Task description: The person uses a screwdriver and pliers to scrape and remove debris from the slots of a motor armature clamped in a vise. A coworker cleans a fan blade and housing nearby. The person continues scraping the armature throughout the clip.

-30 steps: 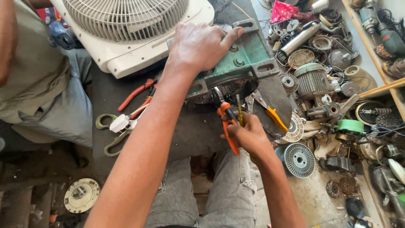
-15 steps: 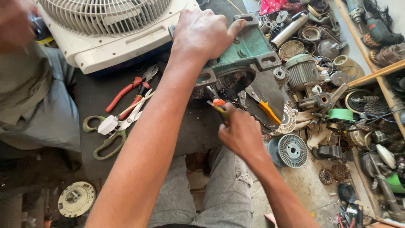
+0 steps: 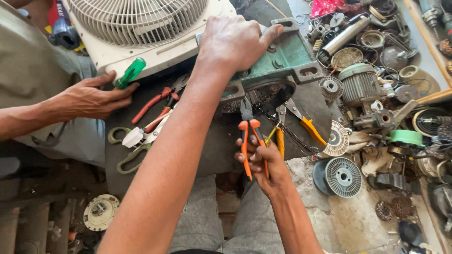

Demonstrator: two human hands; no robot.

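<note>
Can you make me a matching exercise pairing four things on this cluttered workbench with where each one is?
Things:
1. orange-handled pliers
2. green-handled screwdriver
3. green metal motor housing
4. white plastic fan

Places:
A. under the left hand
B. in another person's hand
C. in the right hand
D. at the top edge, behind the tools

Pairs: 1-C, 2-B, 3-A, 4-D

Both forearms are bare from the elbow down, with no sleeve, watch, ring or glove showing. The left hand [image 3: 238, 40] and the right hand [image 3: 263, 164] are ungloved, the knuckles and fingernails marked with dark workshop grime. Below them the person's lap shows grey trousers [image 3: 202, 221] of worn, faded cloth, creased at the knees.
</note>
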